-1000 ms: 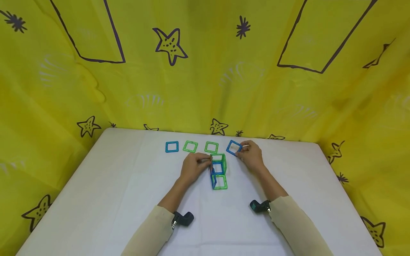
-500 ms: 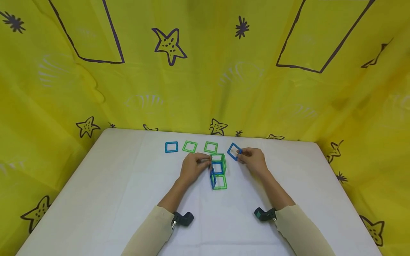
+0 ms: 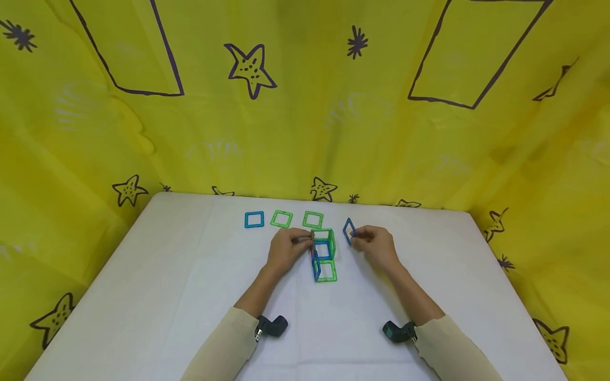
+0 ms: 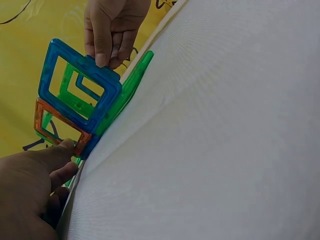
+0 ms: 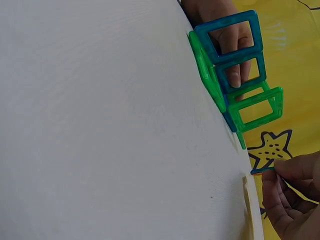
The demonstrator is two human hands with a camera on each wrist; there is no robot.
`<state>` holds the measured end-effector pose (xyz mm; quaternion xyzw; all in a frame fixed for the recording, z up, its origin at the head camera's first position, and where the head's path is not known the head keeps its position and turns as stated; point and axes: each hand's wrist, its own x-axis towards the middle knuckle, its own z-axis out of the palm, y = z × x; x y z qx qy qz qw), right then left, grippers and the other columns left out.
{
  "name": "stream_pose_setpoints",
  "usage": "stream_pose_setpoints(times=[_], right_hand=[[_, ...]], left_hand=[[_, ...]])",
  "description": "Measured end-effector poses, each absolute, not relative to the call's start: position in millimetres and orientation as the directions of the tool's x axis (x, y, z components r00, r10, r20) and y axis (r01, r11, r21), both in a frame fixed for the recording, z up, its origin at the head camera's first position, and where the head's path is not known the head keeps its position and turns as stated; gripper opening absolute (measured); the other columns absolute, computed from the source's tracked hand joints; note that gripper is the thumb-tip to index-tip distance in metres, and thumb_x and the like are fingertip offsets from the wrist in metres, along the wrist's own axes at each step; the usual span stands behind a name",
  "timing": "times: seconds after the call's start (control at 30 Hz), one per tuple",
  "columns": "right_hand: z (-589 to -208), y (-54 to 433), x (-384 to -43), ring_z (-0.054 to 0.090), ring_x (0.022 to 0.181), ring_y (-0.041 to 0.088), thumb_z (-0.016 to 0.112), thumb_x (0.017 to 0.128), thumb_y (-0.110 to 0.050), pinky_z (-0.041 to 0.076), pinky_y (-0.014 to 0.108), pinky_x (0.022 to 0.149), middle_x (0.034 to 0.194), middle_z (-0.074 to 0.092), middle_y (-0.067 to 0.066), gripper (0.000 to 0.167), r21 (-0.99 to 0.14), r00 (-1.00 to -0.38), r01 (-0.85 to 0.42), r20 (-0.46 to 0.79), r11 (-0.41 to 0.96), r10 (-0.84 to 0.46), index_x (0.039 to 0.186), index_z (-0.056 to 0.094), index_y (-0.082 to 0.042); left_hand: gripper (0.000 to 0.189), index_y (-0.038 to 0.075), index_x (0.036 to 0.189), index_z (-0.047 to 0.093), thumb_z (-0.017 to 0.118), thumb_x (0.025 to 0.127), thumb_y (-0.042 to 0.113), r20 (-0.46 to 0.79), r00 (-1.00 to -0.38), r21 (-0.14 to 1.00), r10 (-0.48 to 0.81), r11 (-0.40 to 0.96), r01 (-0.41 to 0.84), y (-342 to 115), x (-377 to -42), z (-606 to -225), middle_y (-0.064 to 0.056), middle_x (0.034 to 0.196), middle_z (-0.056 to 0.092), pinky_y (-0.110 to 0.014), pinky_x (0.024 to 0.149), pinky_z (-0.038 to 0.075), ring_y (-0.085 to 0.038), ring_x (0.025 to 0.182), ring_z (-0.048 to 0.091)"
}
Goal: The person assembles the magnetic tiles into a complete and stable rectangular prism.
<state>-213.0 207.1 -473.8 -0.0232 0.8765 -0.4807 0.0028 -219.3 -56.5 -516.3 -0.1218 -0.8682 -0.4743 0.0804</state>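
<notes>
In the head view, an open structure of square magnetic tiles stands mid-table. Its base shows a green tile [image 3: 328,280] in front of a blue one, with a green tile [image 3: 333,244] upright on the right. On the left side stand a blue tile [image 4: 47,67] and an orange tile [image 4: 62,117]. My left hand [image 3: 286,248] pinches the orange tile at its edge, thumb on the near face. To the right of the structure, my right hand [image 3: 378,246] pinches a separate blue tile [image 3: 346,237] by one edge, tilted steeply and apart from the structure.
Behind the structure a blue tile [image 3: 246,219] and two green tiles, one left [image 3: 274,218] and one right [image 3: 306,219], lie flat in a row. A yellow patterned curtain [image 3: 286,137] hangs at the white table's [image 3: 200,312] far edge and both sides.
My right hand has drawn the blue tile back toward me from the row and turned it from nearly flat to steep. My left hand stays at the structure.
</notes>
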Motion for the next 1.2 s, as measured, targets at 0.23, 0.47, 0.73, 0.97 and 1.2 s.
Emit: stream_pose_setpoints(times=[0.23, 0.47, 0.73, 0.97, 1.2], right_hand=[[-471.9, 208.0, -196.0, 0.068, 0.077, 0.019, 0.078, 0.093, -0.004, 0.051, 0.028, 0.062, 0.091, 0.076, 0.007, 0.012, -0.826, -0.998, -0.050, 0.029, 0.562, -0.048, 0.104, 0.078, 0.002], [-472.0, 207.0, -178.2, 0.068, 0.078, 0.019, 0.078, 0.092, -0.003, 0.051, 0.029, 0.061, 0.091, 0.076, 0.005, 0.010, -0.829, -0.998, -0.028, -0.008, 0.559, -0.063, 0.102, 0.078, 0.000], [-467.0, 202.6, -157.2, 0.069, 0.075, 0.017, 0.083, 0.087, -0.001, 0.051, 0.026, 0.062, 0.090, 0.077, 0.005, 0.009, -0.826, -0.995, -0.083, 0.042, 0.557, -0.086, 0.094, 0.079, -0.001], [-467.3, 197.7, -142.6, 0.071, 0.073, 0.018, 0.086, 0.084, 0.001, 0.053, 0.026, 0.061, 0.088, 0.077, 0.005, 0.010, -0.860, -0.993, -0.094, 0.043, 0.502, -0.112, 0.090, 0.079, -0.002], [-471.0, 192.5, -135.8, 0.072, 0.072, 0.018, 0.086, 0.082, 0.002, 0.054, 0.026, 0.061, 0.087, 0.077, 0.005, 0.011, -0.867, -0.989, -0.110, 0.048, 0.486, -0.138, 0.090, 0.079, -0.002]], left_hand=[[0.020, 0.017, 0.111, 0.083, 0.084, 0.091, 0.018, 0.251, -0.959, 0.803, 0.131, 0.525, 0.282, -54.0, -221.6, -513.9, 0.004, 0.110, 0.079, -0.039, 0.086, 0.054, -0.017, 0.101, 0.069], [0.018, 0.017, 0.110, 0.084, 0.084, 0.092, 0.020, 0.257, -0.958, 0.793, 0.129, 0.538, 0.285, -53.6, -222.9, -512.2, 0.004, 0.110, 0.079, -0.036, 0.080, 0.051, -0.015, 0.092, 0.064], [0.019, 0.018, 0.111, 0.083, 0.083, 0.092, 0.022, 0.219, -0.968, 0.797, 0.119, 0.550, 0.248, -53.7, -222.6, -514.1, 0.004, 0.110, 0.078, -0.034, 0.079, 0.047, -0.016, 0.088, 0.058], [0.019, 0.019, 0.110, 0.084, 0.084, 0.092, 0.022, 0.225, -0.967, 0.793, 0.117, 0.555, 0.251, -52.4, -223.6, -514.4, 0.005, 0.110, 0.078, -0.034, 0.079, 0.049, -0.015, 0.088, 0.060], [0.019, 0.018, 0.111, 0.084, 0.083, 0.092, 0.020, 0.217, -0.969, 0.799, 0.116, 0.549, 0.245, -54.0, -222.8, -514.0, 0.004, 0.111, 0.078, -0.034, 0.079, 0.049, -0.015, 0.088, 0.060]])
